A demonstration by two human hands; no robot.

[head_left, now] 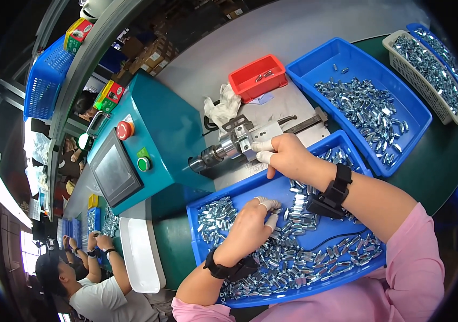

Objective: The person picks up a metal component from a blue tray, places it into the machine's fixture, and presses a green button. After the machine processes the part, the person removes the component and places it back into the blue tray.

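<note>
My right hand (289,158), with white finger cots on some fingers, is at the metal clamping fixture (246,140) beside the chuck (213,155) of a teal machine (167,123). Its thumb and fingers are bent together against the fixture; whatever they grip is hidden. Lower down, my left hand (249,228), also in finger cots, hangs over a blue tray (277,188) of small shiny metal hex pieces (300,214). Its fingers curl inward above the pieces, and I cannot make out what lies between them. A dark cable (325,242) crosses the tray.
Behind the fixture stand a red bin (258,79) with a few pieces and a white glove (223,107). At right are another blue tray (315,75) and a beige basket (427,75), both holding pieces. A white tray (140,257) lies left. Co-workers sit beyond it.
</note>
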